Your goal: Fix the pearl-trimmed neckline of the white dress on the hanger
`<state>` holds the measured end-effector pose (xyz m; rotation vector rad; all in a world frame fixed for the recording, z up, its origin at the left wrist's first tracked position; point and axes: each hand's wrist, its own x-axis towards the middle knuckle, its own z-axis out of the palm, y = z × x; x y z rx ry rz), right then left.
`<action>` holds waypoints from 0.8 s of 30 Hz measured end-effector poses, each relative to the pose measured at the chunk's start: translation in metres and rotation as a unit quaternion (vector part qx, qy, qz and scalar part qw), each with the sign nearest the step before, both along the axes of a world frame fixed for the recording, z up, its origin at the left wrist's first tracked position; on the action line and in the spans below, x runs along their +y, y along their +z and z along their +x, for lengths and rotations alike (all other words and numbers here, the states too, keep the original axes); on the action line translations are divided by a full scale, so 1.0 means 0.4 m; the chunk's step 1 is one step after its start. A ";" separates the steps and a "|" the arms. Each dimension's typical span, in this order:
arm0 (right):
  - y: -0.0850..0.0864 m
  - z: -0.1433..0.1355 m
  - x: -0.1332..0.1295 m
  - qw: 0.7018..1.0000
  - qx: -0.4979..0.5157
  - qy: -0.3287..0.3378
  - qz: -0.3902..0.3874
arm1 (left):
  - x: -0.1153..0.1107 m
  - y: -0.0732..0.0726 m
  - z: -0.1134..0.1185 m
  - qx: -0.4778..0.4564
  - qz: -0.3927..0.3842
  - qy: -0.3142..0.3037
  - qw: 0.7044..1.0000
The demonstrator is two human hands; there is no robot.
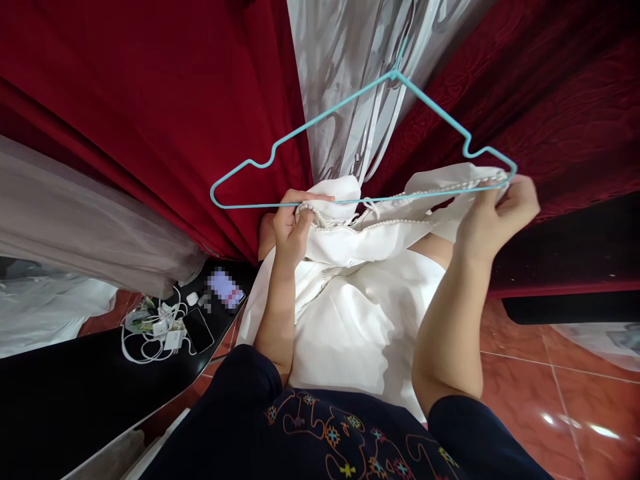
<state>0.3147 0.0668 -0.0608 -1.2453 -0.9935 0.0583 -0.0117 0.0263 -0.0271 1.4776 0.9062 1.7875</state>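
Note:
A white dress (365, 320) with a pearl-beaded edge lies across my lap, its upper part lifted in both hands. My left hand (295, 230) pinches the beaded edge on the left, its fingers at the bottom bar of a light blue hanger (345, 103). On the other side my right hand (500, 213) grips the dress at the hanger's right end, where the beaded edge meets the corner. The hanger's left end sticks out bare past my left hand. Its hook points up against the hanging white fabric.
Red curtains (150, 87) and sheer white fabric (335, 73) hang in front. To the left, a black bench (75, 393) carries tangled white cables (145, 357), a dark phone (199, 331) and a lit phone (225, 290). Red tiles (525, 387) cover the floor.

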 end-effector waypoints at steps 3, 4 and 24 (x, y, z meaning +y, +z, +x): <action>-0.003 -0.051 -0.080 0.995 -0.079 0.053 -0.036 | 0.002 -0.004 0.005 0.005 0.002 0.012 1.000; 0.003 -0.072 -0.104 0.991 -0.110 0.066 -0.038 | 0.002 -0.004 0.006 0.001 0.003 0.011 1.000; 0.085 -0.278 -0.126 0.971 -0.121 0.205 -0.005 | 0.018 -0.022 -0.113 0.105 -0.027 0.123 0.986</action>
